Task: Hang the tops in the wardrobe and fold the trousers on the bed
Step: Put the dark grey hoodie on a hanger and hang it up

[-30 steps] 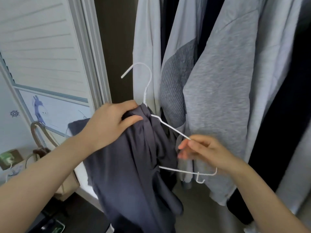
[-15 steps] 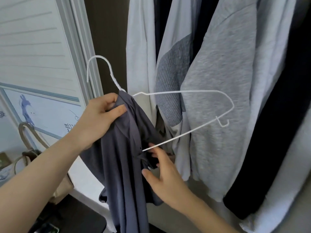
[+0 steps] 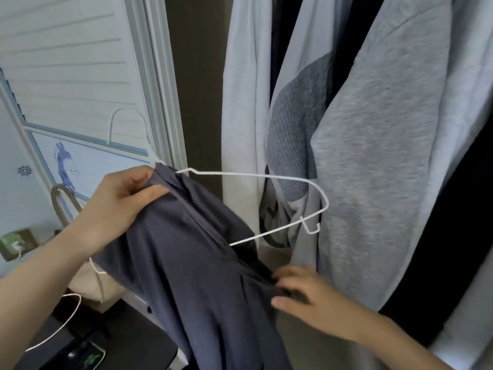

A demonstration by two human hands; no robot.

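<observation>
R hand [image 3: 317,300] now lower, pinching dark top [image 3: 202,276]; hanger [image 3: 266,175] tilted.

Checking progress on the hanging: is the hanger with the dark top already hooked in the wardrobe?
No, the left hand holds the white hanger and dark top outside the wardrobe.

From where I stand, no words, brand names or numbers can be read anywhere. The pale wall panel [image 3: 88,166] to the left carries only pictures: a small ship's-wheel emblem [image 3: 24,170] and a blue animal-like figure [image 3: 64,164], with no lettering I can make out beside them. A green-and-white box [image 3: 13,243] low on the left has some print on it, but it is too blurred to read.
</observation>
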